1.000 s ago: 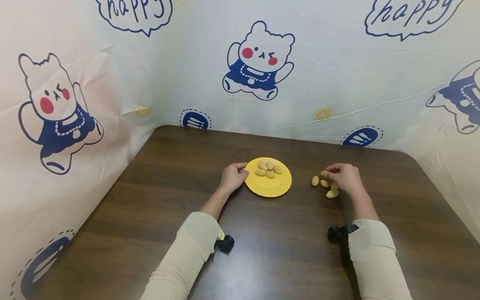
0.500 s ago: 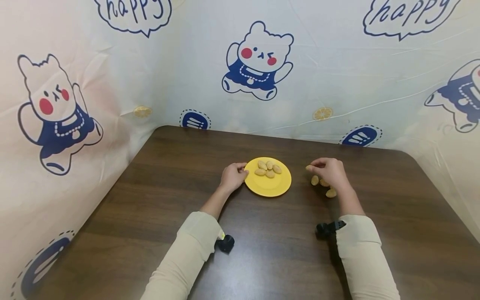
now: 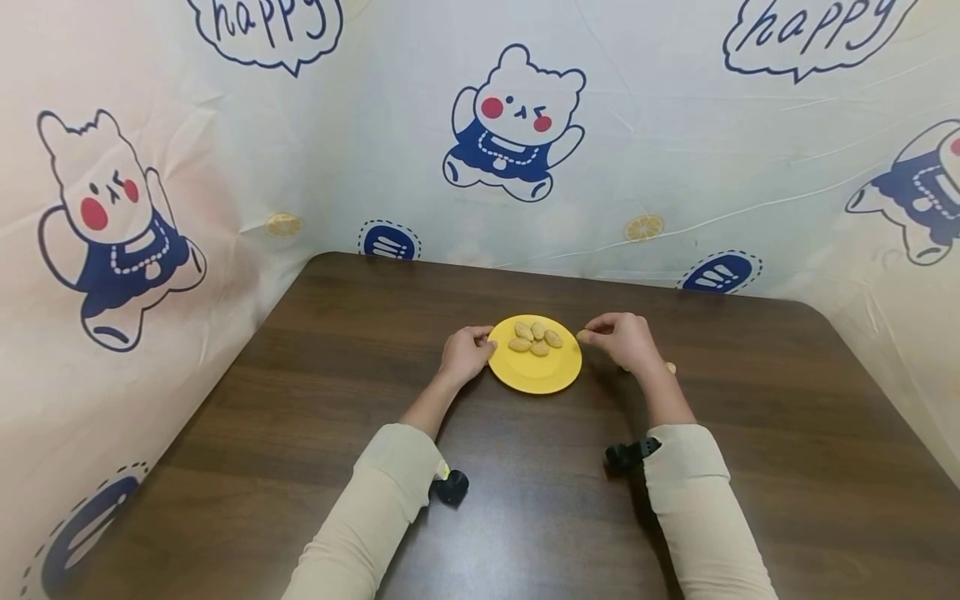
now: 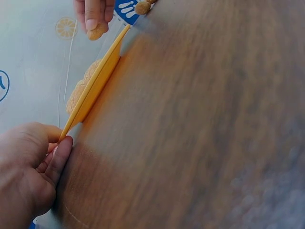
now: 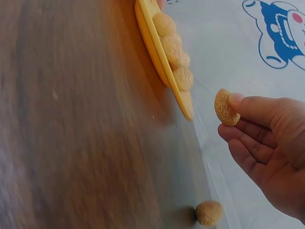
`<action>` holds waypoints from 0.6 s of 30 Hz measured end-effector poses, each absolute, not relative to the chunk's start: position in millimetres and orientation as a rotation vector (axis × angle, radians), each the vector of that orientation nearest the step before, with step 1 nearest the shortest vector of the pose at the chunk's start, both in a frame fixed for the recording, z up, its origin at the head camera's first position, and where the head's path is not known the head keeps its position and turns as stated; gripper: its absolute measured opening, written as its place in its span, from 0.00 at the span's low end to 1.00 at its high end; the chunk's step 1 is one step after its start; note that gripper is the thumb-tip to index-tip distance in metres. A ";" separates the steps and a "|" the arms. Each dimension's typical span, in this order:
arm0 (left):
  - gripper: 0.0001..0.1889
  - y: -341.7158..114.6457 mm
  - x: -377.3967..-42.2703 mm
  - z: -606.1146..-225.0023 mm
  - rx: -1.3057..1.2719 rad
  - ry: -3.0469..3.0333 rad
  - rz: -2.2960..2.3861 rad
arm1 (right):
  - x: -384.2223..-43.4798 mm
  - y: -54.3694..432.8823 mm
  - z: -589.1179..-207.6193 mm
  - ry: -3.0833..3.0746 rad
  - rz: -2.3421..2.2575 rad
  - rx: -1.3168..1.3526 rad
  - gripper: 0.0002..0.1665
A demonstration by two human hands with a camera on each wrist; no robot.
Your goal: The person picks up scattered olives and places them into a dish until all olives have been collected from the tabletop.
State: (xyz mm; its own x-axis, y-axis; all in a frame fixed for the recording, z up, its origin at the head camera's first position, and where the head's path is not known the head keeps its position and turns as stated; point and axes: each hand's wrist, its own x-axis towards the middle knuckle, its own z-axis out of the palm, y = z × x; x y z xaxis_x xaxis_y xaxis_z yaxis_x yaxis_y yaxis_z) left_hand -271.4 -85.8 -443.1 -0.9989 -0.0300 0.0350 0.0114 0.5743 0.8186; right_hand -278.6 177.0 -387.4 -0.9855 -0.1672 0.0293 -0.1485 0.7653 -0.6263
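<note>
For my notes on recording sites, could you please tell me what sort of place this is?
Probably an indoor corner set up for filming: a brown table, a creased cartoon-printed sheet behind it, and a black device at each sleeve.

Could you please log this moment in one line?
left hand: pinches yellow plate at rim | right hand: holds nut-like piece near plate | plate: five pieces | table: more pieces, partly hidden
</note>
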 end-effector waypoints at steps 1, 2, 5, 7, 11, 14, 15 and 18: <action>0.18 -86.0 -271.4 -443.1 0.017 -2.747 -1.430 | -279.4 174.2 -387.7 2.925 -1.029 -0.271 0.17; 0.18 -86.1 -271.3 -443.2 0.017 -2.747 -1.431 | -280.2 171.7 -388.1 2.923 -1.025 -0.280 0.16; 0.18 -86.7 -271.3 -443.7 0.019 -2.744 -1.435 | -282.0 164.7 -388.8 2.919 -1.011 -0.297 0.15; 0.18 -86.9 -271.1 -444.1 0.020 -2.739 -1.439 | -282.4 160.1 -389.0 2.912 -1.000 -0.313 0.14; 0.18 -86.5 -270.7 -444.7 0.019 -2.729 -1.437 | -282.3 152.6 -390.5 2.895 -0.982 -0.320 0.13; 0.18 -85.7 -269.8 -443.9 0.017 -2.725 -1.438 | -282.6 149.0 -392.6 2.882 -0.968 -0.304 0.12; 0.18 -85.4 -269.3 -443.4 0.017 -2.722 -1.442 | -282.8 148.0 -393.3 2.879 -0.960 -0.304 0.12; 0.18 -85.2 -268.3 -441.8 0.020 -2.722 -1.441 | -283.3 145.8 -394.9 2.869 -0.942 -0.315 0.11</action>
State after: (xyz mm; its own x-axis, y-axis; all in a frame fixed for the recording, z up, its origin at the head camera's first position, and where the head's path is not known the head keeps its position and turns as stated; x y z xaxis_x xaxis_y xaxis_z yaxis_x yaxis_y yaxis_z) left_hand -268.3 -85.2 -441.8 -0.9980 -0.0402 0.0482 0.0173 0.5626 0.8265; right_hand -283.3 145.8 -394.9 -0.9730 -0.2280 -0.0350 -0.1629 0.7867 -0.5955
